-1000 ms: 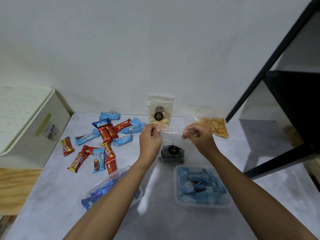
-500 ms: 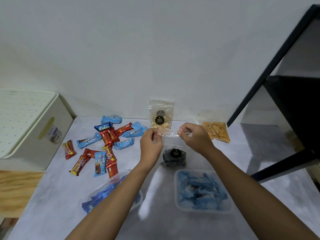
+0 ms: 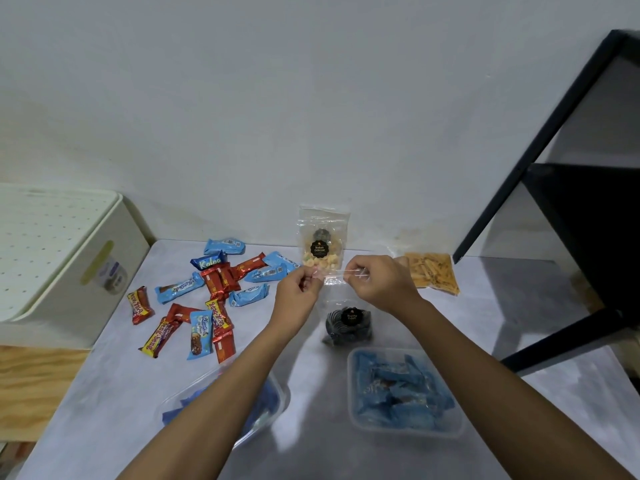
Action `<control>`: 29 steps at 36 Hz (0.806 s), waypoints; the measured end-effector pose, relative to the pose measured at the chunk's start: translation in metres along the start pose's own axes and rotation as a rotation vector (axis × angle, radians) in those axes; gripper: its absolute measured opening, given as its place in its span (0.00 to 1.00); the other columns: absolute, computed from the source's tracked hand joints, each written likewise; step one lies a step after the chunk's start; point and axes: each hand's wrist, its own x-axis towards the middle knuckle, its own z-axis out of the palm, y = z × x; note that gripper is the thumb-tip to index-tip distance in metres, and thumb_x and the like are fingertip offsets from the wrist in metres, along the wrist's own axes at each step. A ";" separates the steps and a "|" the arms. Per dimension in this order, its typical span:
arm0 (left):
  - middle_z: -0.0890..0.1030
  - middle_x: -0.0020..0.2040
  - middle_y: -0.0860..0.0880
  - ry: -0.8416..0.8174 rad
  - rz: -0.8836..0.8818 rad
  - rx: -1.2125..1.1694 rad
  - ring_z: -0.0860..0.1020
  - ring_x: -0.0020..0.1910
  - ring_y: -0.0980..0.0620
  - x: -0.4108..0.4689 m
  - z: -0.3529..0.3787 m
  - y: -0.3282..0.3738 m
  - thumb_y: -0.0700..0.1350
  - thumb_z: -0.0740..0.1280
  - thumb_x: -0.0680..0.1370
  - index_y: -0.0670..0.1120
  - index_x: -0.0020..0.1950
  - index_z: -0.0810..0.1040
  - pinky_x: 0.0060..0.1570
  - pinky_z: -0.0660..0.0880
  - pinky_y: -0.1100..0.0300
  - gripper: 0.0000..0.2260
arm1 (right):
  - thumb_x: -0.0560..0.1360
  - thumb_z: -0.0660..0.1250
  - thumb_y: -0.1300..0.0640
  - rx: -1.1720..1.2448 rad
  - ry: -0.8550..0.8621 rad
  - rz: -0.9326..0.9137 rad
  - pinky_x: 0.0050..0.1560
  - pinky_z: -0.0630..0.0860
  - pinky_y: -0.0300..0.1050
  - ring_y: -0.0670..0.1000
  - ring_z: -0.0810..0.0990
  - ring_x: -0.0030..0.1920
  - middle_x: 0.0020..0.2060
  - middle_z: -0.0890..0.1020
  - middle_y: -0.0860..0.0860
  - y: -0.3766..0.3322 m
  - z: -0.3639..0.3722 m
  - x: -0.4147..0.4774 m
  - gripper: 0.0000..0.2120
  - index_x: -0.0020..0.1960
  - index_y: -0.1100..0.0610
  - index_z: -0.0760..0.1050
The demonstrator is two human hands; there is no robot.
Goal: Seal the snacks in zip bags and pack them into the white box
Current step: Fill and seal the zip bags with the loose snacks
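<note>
A clear zip bag [image 3: 334, 279] holding a dark snack pack [image 3: 348, 325] with a black round label hangs above the table. My left hand [image 3: 299, 294] pinches the left end of its zip strip. The strip's right part is pinched by my right hand [image 3: 381, 282]. The white box [image 3: 62, 258] with a dotted lid stands at the far left. A pile of loose red and blue snack bars [image 3: 207, 292] lies left of my hands.
A clear pack of pale biscuits [image 3: 323, 237] leans on the wall behind my hands. A bag of orange sticks [image 3: 431, 273] lies at the right. Two clear tubs of blue wrapped snacks [image 3: 401, 393] sit near me. A black shelf frame [image 3: 540, 150] rises at right.
My right hand has slid leftward along the zip strip toward my left hand. The bag hangs in the same spot.
</note>
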 end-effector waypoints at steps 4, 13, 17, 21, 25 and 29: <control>0.69 0.32 0.51 -0.034 -0.013 0.015 0.66 0.32 0.56 -0.001 0.000 -0.001 0.37 0.63 0.77 0.44 0.39 0.72 0.29 0.64 0.71 0.07 | 0.73 0.63 0.48 -0.136 0.032 -0.115 0.48 0.54 0.47 0.46 0.77 0.43 0.40 0.82 0.43 -0.009 0.000 0.001 0.06 0.44 0.47 0.78; 0.73 0.38 0.49 -0.034 0.049 0.135 0.69 0.35 0.58 -0.004 0.002 -0.001 0.39 0.63 0.77 0.42 0.46 0.74 0.33 0.66 0.75 0.02 | 0.72 0.63 0.52 0.007 -0.032 -0.073 0.51 0.58 0.47 0.48 0.76 0.40 0.34 0.77 0.44 -0.017 0.007 0.004 0.05 0.41 0.49 0.77; 0.72 0.37 0.51 -0.019 0.061 0.156 0.69 0.35 0.58 -0.006 0.004 0.003 0.37 0.63 0.77 0.43 0.45 0.74 0.33 0.66 0.74 0.03 | 0.73 0.61 0.55 -0.010 -0.086 -0.071 0.51 0.59 0.49 0.49 0.72 0.38 0.30 0.72 0.44 -0.019 0.007 0.004 0.05 0.39 0.48 0.73; 0.73 0.40 0.48 0.001 0.062 0.165 0.69 0.36 0.58 -0.007 0.004 0.006 0.38 0.63 0.77 0.43 0.46 0.74 0.33 0.66 0.75 0.02 | 0.74 0.60 0.55 -0.002 -0.097 -0.081 0.50 0.59 0.49 0.50 0.74 0.41 0.36 0.76 0.45 -0.020 0.007 0.004 0.06 0.38 0.48 0.70; 0.76 0.42 0.49 0.036 0.069 0.157 0.71 0.38 0.59 -0.006 0.001 0.005 0.38 0.65 0.76 0.45 0.45 0.76 0.35 0.66 0.75 0.02 | 0.74 0.63 0.53 0.103 -0.135 -0.051 0.53 0.61 0.49 0.49 0.77 0.46 0.39 0.78 0.43 -0.018 0.005 0.005 0.04 0.41 0.47 0.74; 0.77 0.40 0.49 0.044 0.053 0.126 0.72 0.38 0.57 -0.003 -0.006 0.002 0.39 0.66 0.76 0.44 0.45 0.78 0.35 0.67 0.75 0.02 | 0.73 0.66 0.53 0.204 -0.211 -0.039 0.59 0.69 0.57 0.50 0.77 0.50 0.41 0.79 0.42 -0.004 -0.003 0.008 0.05 0.39 0.44 0.74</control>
